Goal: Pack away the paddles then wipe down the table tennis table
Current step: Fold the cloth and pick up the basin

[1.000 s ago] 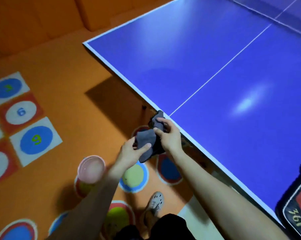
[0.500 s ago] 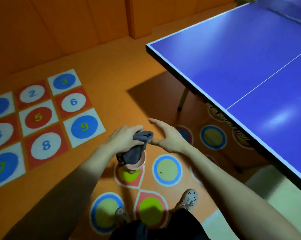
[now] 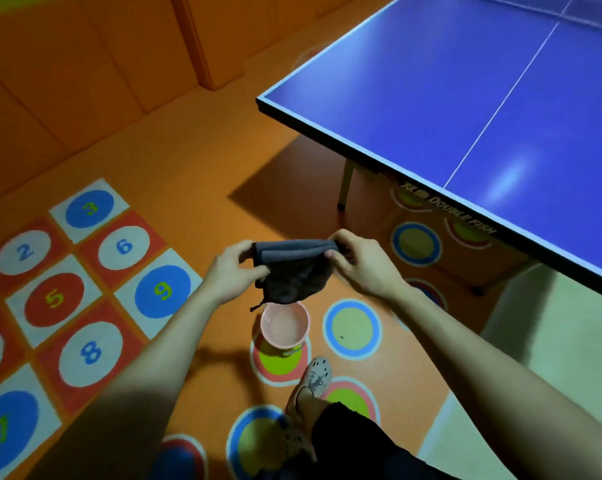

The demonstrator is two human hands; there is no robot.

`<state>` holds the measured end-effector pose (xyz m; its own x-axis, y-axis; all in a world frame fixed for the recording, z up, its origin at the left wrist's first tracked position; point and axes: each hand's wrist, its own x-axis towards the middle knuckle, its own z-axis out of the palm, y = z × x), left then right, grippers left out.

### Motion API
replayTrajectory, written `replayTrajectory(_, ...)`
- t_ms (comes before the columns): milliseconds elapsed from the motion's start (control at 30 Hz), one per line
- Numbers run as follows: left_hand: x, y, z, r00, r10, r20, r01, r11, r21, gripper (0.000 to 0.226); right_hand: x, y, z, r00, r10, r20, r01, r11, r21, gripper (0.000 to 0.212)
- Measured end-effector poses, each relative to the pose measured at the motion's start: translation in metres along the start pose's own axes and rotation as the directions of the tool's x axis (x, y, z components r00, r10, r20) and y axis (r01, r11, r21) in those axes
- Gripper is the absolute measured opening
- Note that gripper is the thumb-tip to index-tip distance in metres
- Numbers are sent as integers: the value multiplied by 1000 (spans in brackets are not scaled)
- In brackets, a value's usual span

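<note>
1. My left hand and right hand each pinch one end of the crumpled dark grey cloth, so it's stretched between them.
2. The round pink plastic bowl sits on the orange floor, at 6 o'clock from the cloth.
3. The blue, white-lined table tennis table is at 2 o'clock, not touching the cloth.
4. There are numbered floor squares at 9 o'clock.

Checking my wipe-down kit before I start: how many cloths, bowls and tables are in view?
grey cloth: 1
pink bowl: 1
table tennis table: 1
Total: 3
</note>
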<state>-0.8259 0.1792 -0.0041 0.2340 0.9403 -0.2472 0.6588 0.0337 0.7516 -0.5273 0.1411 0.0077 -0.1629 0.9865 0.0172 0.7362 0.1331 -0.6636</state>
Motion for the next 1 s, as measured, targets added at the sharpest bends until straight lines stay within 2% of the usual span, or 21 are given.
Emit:
replayTrajectory(100, 26, 16, -9, 1000, 23, -4, -23, 999, -32, 22, 29, 3, -6, 1000, -10, 22, 10, 1000, 13, 20)
replayTrajectory(200, 55, 25, -24, 992, 127, 16, -128, 991, 46, 19, 73, -6, -2, 993, -10, 121, 18, 998, -64, 60)
replayTrajectory(233, 66, 28, -30, 983, 182, 16, -182, 977, 110, 19, 89, -10, 4, 988, -24, 151, 41, 993, -110, 62)
replayTrajectory(333, 98, 34, -46, 945, 324, 45, -326, 925, 197, 28, 125, -18, 15, 993, -71, 95, 80, 993, -90, 30)
replayTrajectory(400, 120, 25, -55, 942, 302, 148, -333, 899, 284, 50, 135, -18, 11, 999, -45, 12, 46, 997, -62, 24)
replayTrajectory(433, 133, 16, -57, 950, 240, 202, -301, 877, 375, 54, 136, -18, 7, 1000, -27, -7, 27, 997, -66, 25)
replayTrajectory(500, 159, -1, -55, 964, 125, 234, -225, 853, 471, 38, 137, -15, -1, 1000, 5, -16, -7, 993, -117, 27)
replayTrajectory(567, 182, -3, -46, 974, 94, 205, -167, 912, 374, 14, 133, -8, -8, 998, 57, -38, -62, 987, -145, 29)
replayTrajectory(667, 211, 14, -31, 976, 84, 199, -134, 958, 255, 8, 123, 0, -5, 975, 171, -139, -192, 968, -158, 31)
replayTrajectory(733, 230, 21, -24, 960, 31, 280, -93, 973, 213, 7, 119, 1, 12, 956, 223, -191, -256, 952, -167, 26)
replayTrajectory(800, 248, 20, -20, 911, -92, 402, 83, 996, 38, 12, 122, -3, 42, 933, 273, -236, -314, 936, -157, 24)
replayTrajectory(833, 255, 19, -21, 860, -158, 485, 219, 973, -71, 15, 125, -7, 61, 918, 298, -262, -344, 926, -154, 25)
replayTrajectory(900, 267, 13, -30, 734, -212, 645, 448, 865, -226, 24, 136, -17, 108, 892, 333, -306, -392, 906, -158, 24)
replayTrajectory(933, 274, 7, -34, 679, -218, 701, 505, 832, -231, 30, 143, -23, 133, 885, 339, -320, -406, 898, -172, 24)
replayTrajectory(967, 281, -1, -37, 651, -216, 728, 490, 852, -186, 35, 150, -31, 158, 878, 353, -322, -423, 888, -181, 24)
replayTrajectory(1000, 289, -12, -39, 651, -195, 734, 395, 912, -108, 37, 156, -41, 183, 865, 386, -322, -455, 874, -173, 23)
